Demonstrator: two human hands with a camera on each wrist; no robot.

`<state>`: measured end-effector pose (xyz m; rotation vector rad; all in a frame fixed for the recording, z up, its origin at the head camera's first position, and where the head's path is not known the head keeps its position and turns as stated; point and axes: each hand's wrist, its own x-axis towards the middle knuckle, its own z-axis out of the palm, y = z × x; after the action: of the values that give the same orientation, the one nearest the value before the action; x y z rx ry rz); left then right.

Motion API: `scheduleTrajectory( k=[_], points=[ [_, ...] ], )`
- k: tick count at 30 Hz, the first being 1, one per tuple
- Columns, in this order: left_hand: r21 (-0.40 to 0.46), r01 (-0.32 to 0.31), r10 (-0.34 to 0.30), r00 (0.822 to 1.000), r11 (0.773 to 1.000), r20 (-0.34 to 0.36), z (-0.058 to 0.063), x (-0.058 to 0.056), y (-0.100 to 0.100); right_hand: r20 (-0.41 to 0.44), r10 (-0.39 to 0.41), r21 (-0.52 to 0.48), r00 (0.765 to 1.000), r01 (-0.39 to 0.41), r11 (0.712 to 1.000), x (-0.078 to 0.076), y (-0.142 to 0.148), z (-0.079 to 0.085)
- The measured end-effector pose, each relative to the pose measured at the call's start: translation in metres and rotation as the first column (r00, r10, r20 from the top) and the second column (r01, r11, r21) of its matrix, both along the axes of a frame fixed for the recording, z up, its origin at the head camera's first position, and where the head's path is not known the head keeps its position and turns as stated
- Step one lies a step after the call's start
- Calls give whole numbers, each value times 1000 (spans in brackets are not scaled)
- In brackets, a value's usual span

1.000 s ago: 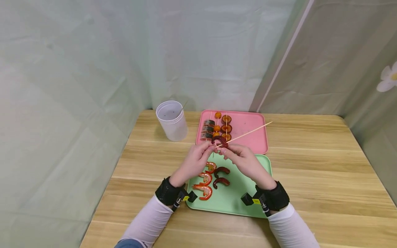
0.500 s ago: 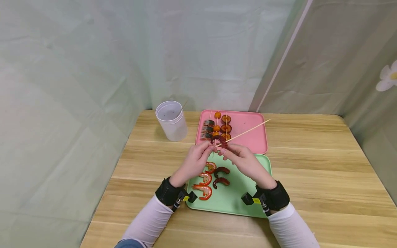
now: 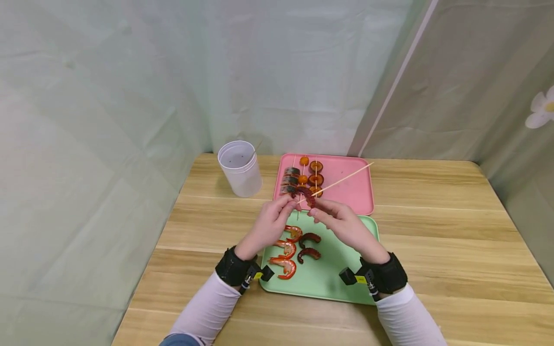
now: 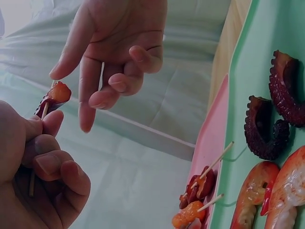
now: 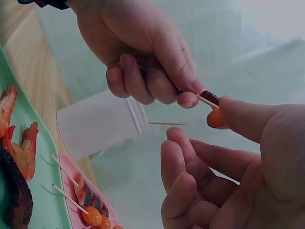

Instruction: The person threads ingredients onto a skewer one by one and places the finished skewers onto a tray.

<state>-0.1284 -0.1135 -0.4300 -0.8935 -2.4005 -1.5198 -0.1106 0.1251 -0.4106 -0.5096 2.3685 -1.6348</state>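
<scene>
Over the far edge of the green tray (image 3: 333, 281), my left hand (image 3: 273, 221) pinches a thin wooden skewer (image 3: 346, 178) between thumb and forefinger, its other fingers curled below. A dark red octopus tentacle (image 3: 308, 193) is on the skewer, right at those fingertips; its orange cut end (image 4: 60, 90) shows in the left wrist view. The skewer's long end points up to the right. My right hand (image 3: 339, 223) is beside the tentacle with its fingers spread apart; in the right wrist view its thumb (image 5: 243, 114) overlaps the tentacle's end.
Several shrimps (image 3: 291, 267) and two tentacles (image 3: 310, 252) lie on the green tray's left half. Behind it, a pink tray (image 3: 352, 194) bears skewers of grey fish slices (image 3: 290, 179), orange balls (image 3: 302, 179) and dark-rimmed round slices (image 3: 316, 179). A white cup (image 3: 244, 180) with a stick stands left.
My right fingers have loosened from the tentacle and spread, the hand shifting slightly right. The skewer's long end has tilted a little upward and left. My left hand keeps its pinch.
</scene>
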Motion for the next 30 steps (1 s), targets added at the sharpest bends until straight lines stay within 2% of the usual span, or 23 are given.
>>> scheduleTrajectory(
  k=[5,9,13,17,26,30],
  points=[
    [14,-3,3,1000,1000,5,2,-1,-3,-38,11,37,999,-9,999,-1,2,-3],
    [35,-2,2,1000,999,-4,2,-3,-6,-100,74,145,992,-59,988,-4,6,-9],
    [46,-6,6,1000,999,-5,3,-4,-9,-78,158,290,984,-130,948,-4,9,-16],
    [47,-20,20,1000,999,-7,5,-4,-11,-35,195,398,980,-165,902,-3,7,-21],
    [57,-35,35,999,998,-3,8,-4,-14,-32,159,572,987,-112,812,7,-11,-27],
    [60,-40,40,999,997,0,9,-4,-15,-51,146,620,988,-83,780,13,-20,-30]
  ],
)
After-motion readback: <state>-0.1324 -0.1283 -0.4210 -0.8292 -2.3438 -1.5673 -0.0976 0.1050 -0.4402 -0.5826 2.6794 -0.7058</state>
